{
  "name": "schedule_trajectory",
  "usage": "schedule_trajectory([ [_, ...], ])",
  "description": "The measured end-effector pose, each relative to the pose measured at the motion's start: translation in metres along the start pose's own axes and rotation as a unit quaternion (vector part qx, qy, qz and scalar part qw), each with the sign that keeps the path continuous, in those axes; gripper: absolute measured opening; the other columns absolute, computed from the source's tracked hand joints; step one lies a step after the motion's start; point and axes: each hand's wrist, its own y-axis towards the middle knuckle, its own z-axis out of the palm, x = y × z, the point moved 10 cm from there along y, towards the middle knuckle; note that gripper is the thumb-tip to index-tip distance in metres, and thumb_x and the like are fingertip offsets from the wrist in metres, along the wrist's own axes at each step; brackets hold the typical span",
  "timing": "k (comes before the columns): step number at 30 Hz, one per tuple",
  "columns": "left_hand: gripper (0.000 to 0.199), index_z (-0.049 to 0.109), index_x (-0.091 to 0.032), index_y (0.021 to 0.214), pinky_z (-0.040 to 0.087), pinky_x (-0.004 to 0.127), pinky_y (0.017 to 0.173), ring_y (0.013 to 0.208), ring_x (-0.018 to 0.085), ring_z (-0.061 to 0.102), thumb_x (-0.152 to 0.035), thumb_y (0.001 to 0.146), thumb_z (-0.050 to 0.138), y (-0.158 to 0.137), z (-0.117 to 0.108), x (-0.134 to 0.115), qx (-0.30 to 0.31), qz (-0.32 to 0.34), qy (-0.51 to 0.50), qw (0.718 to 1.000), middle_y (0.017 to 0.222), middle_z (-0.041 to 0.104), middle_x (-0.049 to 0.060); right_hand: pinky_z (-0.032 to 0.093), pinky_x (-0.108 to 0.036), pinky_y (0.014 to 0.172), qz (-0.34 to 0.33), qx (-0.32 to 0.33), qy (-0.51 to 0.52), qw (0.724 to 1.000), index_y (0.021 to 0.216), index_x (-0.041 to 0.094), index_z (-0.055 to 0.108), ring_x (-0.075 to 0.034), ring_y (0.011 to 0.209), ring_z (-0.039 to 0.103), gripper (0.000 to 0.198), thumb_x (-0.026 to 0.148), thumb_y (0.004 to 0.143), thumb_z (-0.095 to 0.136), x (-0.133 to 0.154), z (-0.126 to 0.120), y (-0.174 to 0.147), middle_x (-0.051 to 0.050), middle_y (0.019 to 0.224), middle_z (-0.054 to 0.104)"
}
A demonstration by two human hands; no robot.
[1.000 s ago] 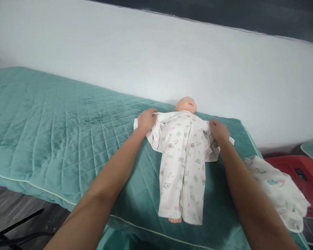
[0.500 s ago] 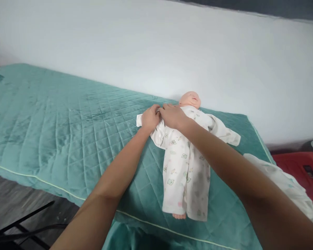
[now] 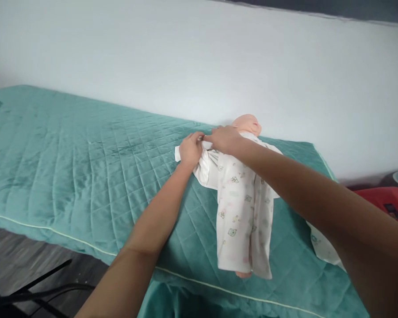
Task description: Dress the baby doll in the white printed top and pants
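Beside the pink, smooth-headed plastic doll (image 3: 247,124), the left hand (image 3: 190,150) grasps a white cloth sleeve (image 3: 204,171) and the right hand (image 3: 226,139), its hold unclear, meets it, apparently arranging the sleeve, which next calls for gentle tension.

Passage: we are seeing room across the quilted cover (image 3: 86,163), leftward | Barrier: the wall (image 3: 152,57) is closing the far side | Barrier: our right arm (image 3: 292,176) is spanning the doll (image 3: 240,216)
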Motion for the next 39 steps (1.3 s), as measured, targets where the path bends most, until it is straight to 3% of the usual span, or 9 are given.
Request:
schedule_trajectory([
  [5, 0.040, 0.073, -0.025, 0.105, 0.047, 0.031, 0.091, 0.104, 0.022, 0.065, -0.008, 0.082, 0.045, -0.003, 0.006, 0.015, 0.026, -0.032, -0.010, 0.999, 0.110, 0.072, 0.005, 0.044, -0.041, 0.077, 0.030, -0.019, -0.026, 0.999, 0.115, 0.026, 0.069, -0.030, 0.098, 0.058, 0.028, 0.025, 0.089, 0.059, -0.028, -0.015, -0.022, -0.013, 0.104, 0.064],
  [8, 0.047, 0.067, -0.027, 0.120, 0.047, 0.034, 0.088, 0.105, 0.025, 0.064, -0.008, 0.083, 0.044, -0.006, 0.010, 0.014, 0.054, -0.025, 0.041, 0.997, 0.114, 0.071, 0.007, 0.044, -0.040, 0.077, 0.053, -0.019, -0.023, 0.998, 0.119, 0.026, 0.067, -0.030, 0.097, 0.057, 0.031, 0.025, 0.089, 0.058, -0.035, -0.022, -0.033, -0.013, 0.106, 0.063],
  [18, 0.050, 0.047, -0.016, 0.140, 0.020, 0.053, 0.117, 0.128, 0.033, 0.048, -0.022, 0.090, 0.051, -0.010, 0.019, -0.030, 0.085, 0.107, 0.218, 0.966, 0.135, 0.059, 0.017, 0.048, -0.044, 0.083, 0.066, -0.024, 0.065, 0.995, 0.129, 0.019, 0.060, -0.033, 0.107, 0.060, 0.038, 0.027, 0.093, 0.056, -0.001, -0.008, -0.011, -0.017, 0.123, 0.063],
  [22, 0.038, 0.054, -0.016, 0.129, 0.034, 0.047, 0.104, 0.120, 0.033, 0.052, -0.023, 0.093, 0.048, -0.011, 0.027, -0.027, 0.107, 0.098, 0.235, 0.961, 0.124, 0.062, 0.017, 0.048, -0.045, 0.092, 0.060, -0.130, 0.147, 0.979, 0.127, 0.019, 0.061, -0.031, 0.116, 0.057, 0.034, 0.022, 0.095, 0.048, -0.012, -0.028, -0.041, -0.014, 0.129, 0.062],
  [25, 0.035, 0.055, -0.016, 0.126, 0.037, 0.047, 0.097, 0.117, 0.034, 0.053, -0.019, 0.095, 0.041, -0.013, 0.025, -0.027, 0.096, 0.094, 0.247, 0.960, 0.121, 0.063, 0.017, 0.045, -0.043, 0.099, 0.129, -0.256, 0.235, 0.929, 0.124, 0.020, 0.061, -0.027, 0.120, 0.056, 0.034, 0.021, 0.097, 0.040, -0.053, -0.033, -0.092, -0.011, 0.131, 0.062],
  [28, 0.035, 0.055, -0.016, 0.126, 0.037, 0.048, 0.095, 0.115, 0.035, 0.054, -0.018, 0.095, 0.038, -0.015, 0.022, -0.026, 0.088, 0.087, 0.250, 0.960, 0.120, 0.063, 0.017, 0.045, -0.043, 0.102, 0.231, -0.360, 0.289, 0.857, 0.119, 0.020, 0.063, -0.026, 0.118, 0.058, 0.034, 0.023, 0.094, 0.041, -0.105, -0.006, -0.147, -0.011, 0.127, 0.065],
  [31, 0.037, 0.055, -0.018, 0.127, 0.037, 0.048, 0.096, 0.115, 0.035, 0.053, -0.017, 0.096, 0.036, -0.016, 0.019, -0.022, 0.086, 0.076, 0.251, 0.961, 0.121, 0.063, 0.018, 0.044, -0.045, 0.104, 0.318, -0.362, 0.322, 0.815, 0.122, 0.017, 0.062, -0.026, 0.116, 0.060, 0.038, 0.028, 0.090, 0.045, -0.141, 0.044, -0.176, -0.013, 0.125, 0.067],
  [34, 0.039, 0.055, -0.017, 0.128, 0.038, 0.050, 0.098, 0.117, 0.036, 0.053, -0.017, 0.096, 0.035, -0.014, 0.015, -0.015, 0.076, 0.053, 0.258, 0.962, 0.122, 0.063, 0.018, 0.042, -0.048, 0.106, 0.342, -0.291, 0.298, 0.842, 0.128, 0.015, 0.061, -0.030, 0.120, 0.058, 0.044, 0.031, 0.089, 0.049, -0.148, 0.080, -0.177, -0.015, 0.130, 0.065],
  [39, 0.045, 0.051, -0.014, 0.137, 0.030, 0.054, 0.112, 0.124, 0.036, 0.051, -0.021, 0.093, 0.045, -0.015, 0.013, -0.011, 0.073, 0.057, 0.259, 0.962, 0.129, 0.060, 0.019, 0.043, -0.047, 0.104, 0.351, -0.255, 0.253, 0.865, 0.129, 0.021, 0.063, -0.029, 0.119, 0.059, 0.046, 0.020, 0.091, 0.038, -0.148, 0.094, -0.183, -0.011, 0.131, 0.065],
])
